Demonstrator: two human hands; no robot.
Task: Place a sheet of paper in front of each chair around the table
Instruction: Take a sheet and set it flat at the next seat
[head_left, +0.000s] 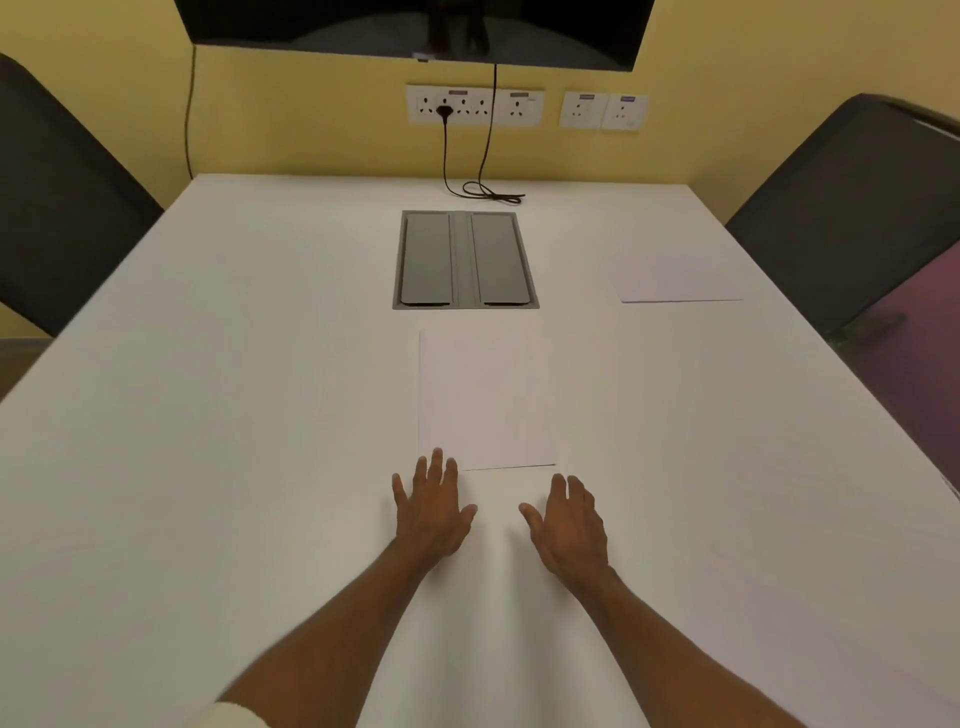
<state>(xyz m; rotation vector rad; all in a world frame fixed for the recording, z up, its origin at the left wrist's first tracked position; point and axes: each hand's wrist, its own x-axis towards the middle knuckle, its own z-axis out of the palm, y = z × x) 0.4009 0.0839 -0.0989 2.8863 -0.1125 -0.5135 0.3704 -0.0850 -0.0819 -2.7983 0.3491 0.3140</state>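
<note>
Overhead, blank paper sheet (485, 397), socket labels (519, 95) unreadable

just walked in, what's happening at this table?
A person is laying out paper on the white table. One sheet lies in front of the right chair; another sheet lies mid-table. The left hand touches its near corner, the right hand is just short of it. The left chair has none.
</note>
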